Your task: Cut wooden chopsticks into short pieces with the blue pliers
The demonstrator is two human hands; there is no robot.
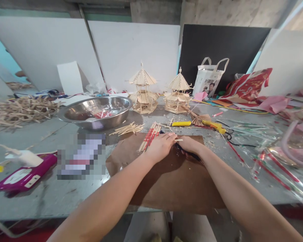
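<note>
In the head view, a dark-handled tool is gripped by the right hand above the brown sheet. The left hand is held just beside it, fingers bent; whether the thin wooden stick between the hands is pinched cannot be told. If the tool is edged and slips, the left fingers could be nicked, being so near. The red-banded sticks beside the left hand could be scattered by a sideways knock.
</note>
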